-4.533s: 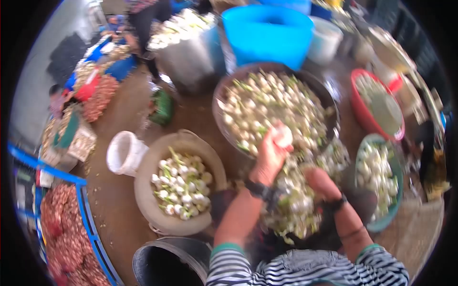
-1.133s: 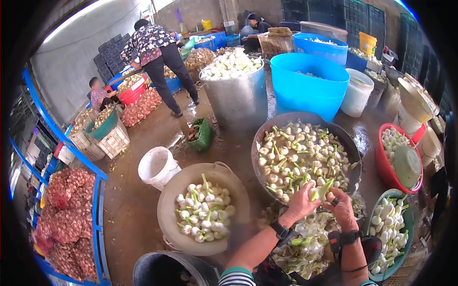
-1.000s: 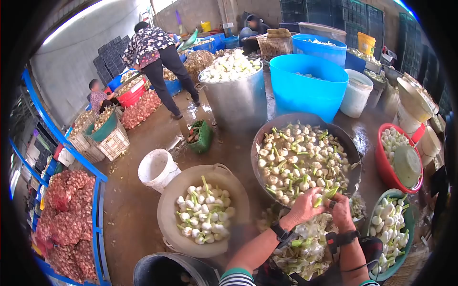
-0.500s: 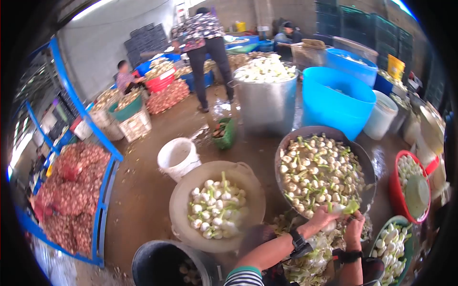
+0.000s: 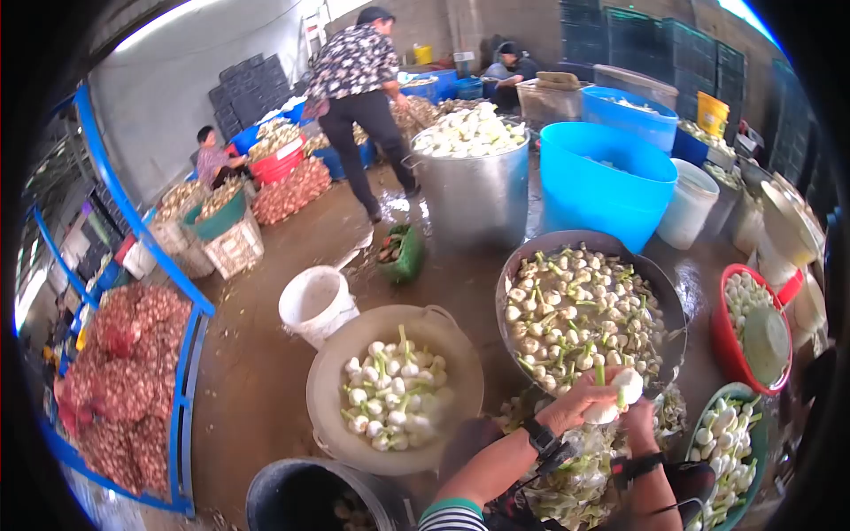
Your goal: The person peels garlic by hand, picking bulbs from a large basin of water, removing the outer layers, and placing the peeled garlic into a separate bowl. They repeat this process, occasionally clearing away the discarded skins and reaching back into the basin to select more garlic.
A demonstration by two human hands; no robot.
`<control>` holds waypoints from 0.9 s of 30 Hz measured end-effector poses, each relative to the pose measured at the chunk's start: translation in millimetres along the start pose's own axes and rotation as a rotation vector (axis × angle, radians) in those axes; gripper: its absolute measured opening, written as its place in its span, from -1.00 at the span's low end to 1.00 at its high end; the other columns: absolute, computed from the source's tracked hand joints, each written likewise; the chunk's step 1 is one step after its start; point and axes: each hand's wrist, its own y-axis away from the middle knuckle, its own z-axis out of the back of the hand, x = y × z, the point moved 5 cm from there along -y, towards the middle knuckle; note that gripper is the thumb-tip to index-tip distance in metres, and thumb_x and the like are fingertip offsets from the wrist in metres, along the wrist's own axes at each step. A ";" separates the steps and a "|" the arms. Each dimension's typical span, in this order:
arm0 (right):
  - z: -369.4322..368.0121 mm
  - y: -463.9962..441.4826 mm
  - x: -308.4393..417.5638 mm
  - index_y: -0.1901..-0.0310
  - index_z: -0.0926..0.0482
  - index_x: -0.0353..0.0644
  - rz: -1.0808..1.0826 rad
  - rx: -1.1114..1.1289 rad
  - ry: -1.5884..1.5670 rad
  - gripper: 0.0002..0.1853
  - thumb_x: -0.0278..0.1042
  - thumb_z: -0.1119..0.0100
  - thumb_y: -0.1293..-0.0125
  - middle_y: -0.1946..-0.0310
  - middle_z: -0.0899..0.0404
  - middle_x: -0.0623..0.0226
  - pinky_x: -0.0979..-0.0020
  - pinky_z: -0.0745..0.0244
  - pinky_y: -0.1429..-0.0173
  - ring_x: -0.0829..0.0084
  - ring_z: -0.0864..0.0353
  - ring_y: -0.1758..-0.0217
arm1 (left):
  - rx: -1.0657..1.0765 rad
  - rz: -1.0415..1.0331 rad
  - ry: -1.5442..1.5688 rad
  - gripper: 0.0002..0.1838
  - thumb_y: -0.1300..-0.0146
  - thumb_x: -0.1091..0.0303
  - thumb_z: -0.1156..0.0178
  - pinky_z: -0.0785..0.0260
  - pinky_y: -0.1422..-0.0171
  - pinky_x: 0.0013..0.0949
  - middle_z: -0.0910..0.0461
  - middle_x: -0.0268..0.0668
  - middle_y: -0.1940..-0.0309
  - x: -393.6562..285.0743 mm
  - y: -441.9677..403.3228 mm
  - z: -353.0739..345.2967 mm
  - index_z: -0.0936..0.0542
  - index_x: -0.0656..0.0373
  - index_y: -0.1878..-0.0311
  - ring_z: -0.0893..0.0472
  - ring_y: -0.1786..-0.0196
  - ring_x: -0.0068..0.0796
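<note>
My left hand (image 5: 580,398) is closed on white garlic bulbs (image 5: 627,386) with green stems, over the near rim of a dark basin. My right hand (image 5: 639,416) is just right of and below them, its fingers largely hidden behind the garlic. Many garlic bulbs with stems (image 5: 580,310) fill the dark basin (image 5: 677,345). Beneath my hands lies a heap of peeled leaves and skins (image 5: 571,478). A beige basin (image 5: 328,398) with white, cleaned bulbs (image 5: 396,389) stands to the left. A green basin (image 5: 760,442) of trimmed bulbs is at the right.
A white bucket (image 5: 317,305), dark bucket (image 5: 266,496) and green basket (image 5: 407,257) stand left. Behind are a metal pot (image 5: 474,199) and blue tub (image 5: 606,190). A red basin (image 5: 726,345) is right. A person (image 5: 354,88) stands at the back; others sit.
The view has swung, shifting the scene. My hands have turned the held garlic, whose bulbs now face up right. The standing person has turned and reaches to the right.
</note>
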 end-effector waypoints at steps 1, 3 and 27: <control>-12.3 9.6 -9.5 0.25 -0.59 -0.32 0.037 0.128 0.534 -0.74 -0.36 -0.20 -0.03 0.45 -0.63 0.11 0.26 -0.50 0.27 0.39 -0.60 0.40 | -0.017 -0.020 0.017 -0.35 -0.09 0.30 -0.30 -0.55 0.27 -0.34 -0.53 -0.21 0.09 2.3 -2.4 10.0 -0.30 0.18 -0.25 -0.61 0.24 -0.38; -27.1 24.9 -34.0 0.27 -0.60 -0.21 0.370 0.444 0.989 -0.75 -0.55 -0.08 0.05 0.36 -0.60 0.11 0.29 -0.43 0.25 0.13 -0.54 0.41 | -0.052 0.027 0.123 -0.41 -0.18 0.30 -0.21 -0.55 0.30 -0.33 -0.52 -0.19 0.08 6.8 -4.0 23.8 -0.28 0.14 -0.26 -0.62 0.24 -0.34; -6.7 51.7 142.2 0.31 -0.46 -0.18 1.022 -0.032 1.054 -0.63 -0.49 -0.18 0.32 0.43 -0.45 0.23 0.13 -0.40 0.31 0.12 -0.51 0.33 | -0.239 0.128 -0.564 -0.64 -0.10 0.46 -0.24 -0.44 0.13 -0.50 -0.58 -0.37 0.25 -3.0 -3.5 22.2 -0.52 0.22 -0.01 -0.54 0.27 -0.63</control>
